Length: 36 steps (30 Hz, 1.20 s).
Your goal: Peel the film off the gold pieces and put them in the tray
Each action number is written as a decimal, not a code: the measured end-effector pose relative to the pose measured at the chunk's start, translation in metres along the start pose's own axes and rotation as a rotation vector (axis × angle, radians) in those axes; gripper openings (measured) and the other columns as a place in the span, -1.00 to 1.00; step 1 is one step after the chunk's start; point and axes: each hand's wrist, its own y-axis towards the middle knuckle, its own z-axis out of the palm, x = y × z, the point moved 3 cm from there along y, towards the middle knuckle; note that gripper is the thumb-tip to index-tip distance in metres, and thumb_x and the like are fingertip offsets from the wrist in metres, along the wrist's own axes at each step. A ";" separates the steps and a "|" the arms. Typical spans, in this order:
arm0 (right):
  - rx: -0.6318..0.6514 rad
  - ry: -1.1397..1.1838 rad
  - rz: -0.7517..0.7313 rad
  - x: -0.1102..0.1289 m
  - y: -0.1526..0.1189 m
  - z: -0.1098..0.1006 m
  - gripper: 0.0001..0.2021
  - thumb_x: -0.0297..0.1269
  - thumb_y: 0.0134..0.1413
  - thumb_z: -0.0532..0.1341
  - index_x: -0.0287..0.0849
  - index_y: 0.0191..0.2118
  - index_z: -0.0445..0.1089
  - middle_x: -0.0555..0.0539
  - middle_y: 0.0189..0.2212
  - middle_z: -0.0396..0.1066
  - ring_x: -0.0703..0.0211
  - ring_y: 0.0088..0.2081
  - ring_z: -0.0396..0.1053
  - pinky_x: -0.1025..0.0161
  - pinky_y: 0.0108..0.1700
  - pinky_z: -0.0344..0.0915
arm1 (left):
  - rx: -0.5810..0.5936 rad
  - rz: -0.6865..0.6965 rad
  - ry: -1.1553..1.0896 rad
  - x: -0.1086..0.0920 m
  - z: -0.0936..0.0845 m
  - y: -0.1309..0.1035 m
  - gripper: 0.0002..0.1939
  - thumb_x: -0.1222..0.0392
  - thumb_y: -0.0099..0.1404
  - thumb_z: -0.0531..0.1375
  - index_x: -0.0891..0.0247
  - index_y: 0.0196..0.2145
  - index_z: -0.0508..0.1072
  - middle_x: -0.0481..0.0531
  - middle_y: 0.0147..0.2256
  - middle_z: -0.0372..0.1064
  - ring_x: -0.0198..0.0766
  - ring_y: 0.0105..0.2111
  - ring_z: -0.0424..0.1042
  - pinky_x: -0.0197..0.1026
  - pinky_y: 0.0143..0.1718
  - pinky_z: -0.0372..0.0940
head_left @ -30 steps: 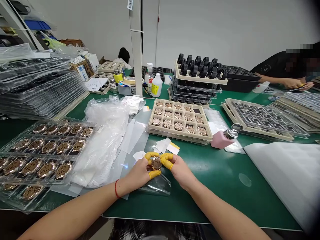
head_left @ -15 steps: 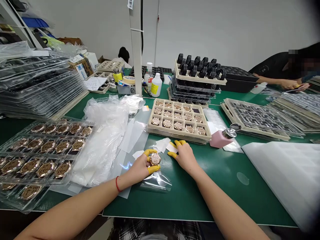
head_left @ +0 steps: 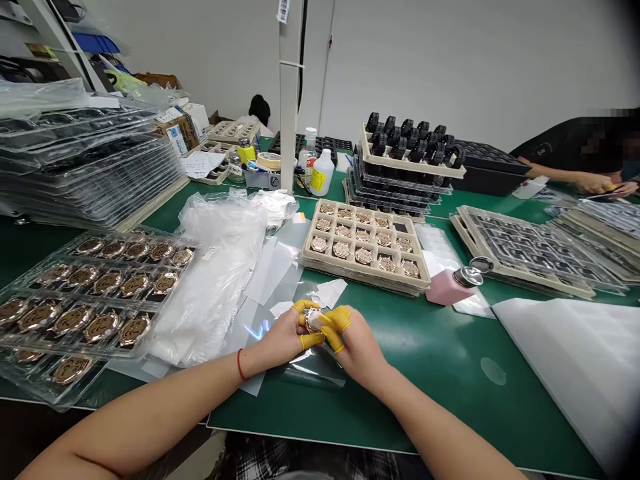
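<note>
My left hand [head_left: 286, 336], with yellow finger cots, grips a rose-gold watch case [head_left: 308, 323] by its rim above the green table. My right hand [head_left: 359, 341], also in yellow finger cots, pinches a small white wipe [head_left: 317, 321] against the face of the case turned up to me. The wipe and the right fingertips hide most of that face. Just beyond the hands lie loose white wipes [head_left: 331, 293]. Beneath the hands is a clear plastic sheet [head_left: 315, 370].
A beige tray [head_left: 367, 277] of watch cases stands beyond the hands. Clear trays [head_left: 150, 333] with more cases lie left, beside plastic bags [head_left: 210, 280]. A pink pump bottle [head_left: 450, 287] and white foam sheets [head_left: 555, 360] are right. A co-worker [head_left: 565, 153] sits at the far right.
My right hand has moved left from the loose wipes to the watch case, bringing a white wipe onto it. My left hand still holds the case. The view has shifted slightly.
</note>
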 end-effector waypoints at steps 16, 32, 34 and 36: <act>-0.017 -0.138 0.011 -0.003 0.001 0.013 -0.83 -0.34 0.18 0.00 -0.20 -0.32 0.31 -0.14 -0.41 0.31 0.09 -0.38 0.13 0.20 -0.36 0.06 | 0.037 0.001 0.001 0.001 0.001 0.002 -0.51 0.15 0.08 0.30 0.24 -0.06 0.22 -0.03 -0.33 0.35 -0.33 -0.40 0.39 -0.28 -0.38 0.28; 0.099 -0.206 -0.141 0.008 0.005 -0.002 -0.91 -0.47 0.10 0.08 -0.17 -0.34 0.29 -0.10 -0.41 0.28 0.09 -0.34 0.11 0.20 -0.31 0.04 | 0.096 0.002 0.041 -0.008 0.003 0.001 -0.53 0.14 0.08 0.30 0.24 -0.07 0.25 0.03 -0.26 0.37 -0.24 -0.31 0.42 -0.19 -0.28 0.32; 0.100 -0.249 -0.128 0.005 0.008 0.001 -0.88 -0.51 0.06 0.07 -0.19 -0.35 0.30 -0.10 -0.42 0.27 0.09 -0.34 0.11 0.20 -0.32 0.03 | 0.112 0.009 0.053 -0.007 0.004 0.001 -0.54 0.15 0.10 0.28 0.22 -0.06 0.25 0.00 -0.30 0.36 -0.26 -0.33 0.41 -0.21 -0.29 0.30; 0.103 -0.272 -0.111 0.000 0.012 0.005 -0.85 -0.54 0.05 0.05 -0.19 -0.35 0.30 -0.10 -0.41 0.28 0.08 -0.33 0.11 0.19 -0.30 0.04 | 0.123 -0.003 0.049 -0.006 0.004 0.001 -0.55 0.16 0.12 0.27 0.22 -0.06 0.24 -0.02 -0.32 0.36 -0.26 -0.34 0.40 -0.20 -0.29 0.30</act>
